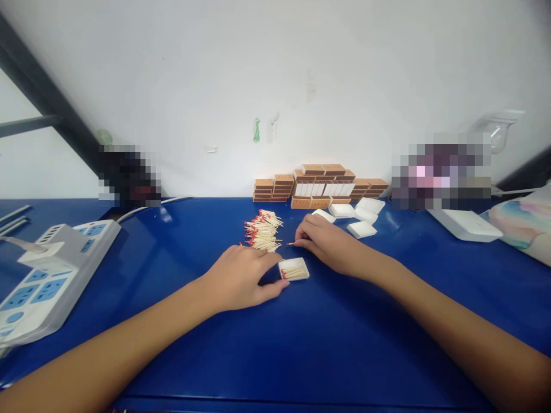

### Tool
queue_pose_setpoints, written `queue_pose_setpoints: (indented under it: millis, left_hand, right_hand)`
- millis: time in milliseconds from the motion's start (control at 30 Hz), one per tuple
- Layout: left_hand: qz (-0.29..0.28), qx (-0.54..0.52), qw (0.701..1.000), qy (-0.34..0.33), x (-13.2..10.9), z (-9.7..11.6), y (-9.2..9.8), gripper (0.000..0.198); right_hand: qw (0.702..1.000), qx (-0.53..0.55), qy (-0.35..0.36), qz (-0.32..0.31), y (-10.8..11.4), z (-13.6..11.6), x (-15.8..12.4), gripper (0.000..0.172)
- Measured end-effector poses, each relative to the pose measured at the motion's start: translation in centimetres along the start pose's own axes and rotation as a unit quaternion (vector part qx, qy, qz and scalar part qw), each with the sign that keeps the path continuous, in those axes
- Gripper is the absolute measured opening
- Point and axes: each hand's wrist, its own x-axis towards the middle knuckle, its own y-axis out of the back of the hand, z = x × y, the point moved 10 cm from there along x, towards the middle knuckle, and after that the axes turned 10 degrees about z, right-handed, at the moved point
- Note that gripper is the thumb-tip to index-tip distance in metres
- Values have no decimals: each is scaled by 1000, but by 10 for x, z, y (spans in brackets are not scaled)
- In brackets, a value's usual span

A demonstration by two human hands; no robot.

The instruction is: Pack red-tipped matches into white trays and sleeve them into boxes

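My left hand (249,276) holds the left end of a small white matchbox tray (303,266) between thumb and fingers. Several red-tipped matches (293,273) lie inside it, along the side nearer me. Just beyond the tray, my right hand (321,241) pinches a single match (290,244), its red head pointing left. A heap of loose matches (263,230) lies to the left of my right hand and past my left hand, most heads facing left. The fingertips of my right hand are partly hidden behind the hand.
Several white trays (362,229) lie beyond my right hand. Matchboxes (323,189) are stacked against the white wall (275,74). A power strip (55,275) with a plug and cable sits at the left of the blue table (275,355). A white box (467,225) stands at right.
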Motion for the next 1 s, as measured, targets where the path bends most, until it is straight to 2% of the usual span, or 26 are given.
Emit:
queue_pose_setpoints:
  millis: [167, 367, 567, 733, 867, 1000]
  left_hand:
    - [6, 15, 999, 34, 3, -8, 1, 35]
    - [-1, 7, 999, 32, 3, -6, 0, 32]
    - [-7, -4, 999, 34, 2, -4, -1, 29]
    - [-3, -33, 999, 33, 4, -5, 6, 30]
    - [-38, -128, 991, -2, 1, 14, 8, 25]
    - [-64, -168, 983, -32, -6, 36, 4, 23]
  right_hand:
    - [1000, 27, 9, -6, 16, -25, -15, 16]
    - [996, -29, 81, -9, 1, -56, -22, 20]
    - [999, 5, 51, 10, 1, -54, -23, 15]
    - [997, 60, 30, 38, 9, -48, -18, 17]
    - [995, 73, -10, 74, 11, -31, -12, 13]
    - [998, 62, -14, 27, -7, -30, -13, 10]
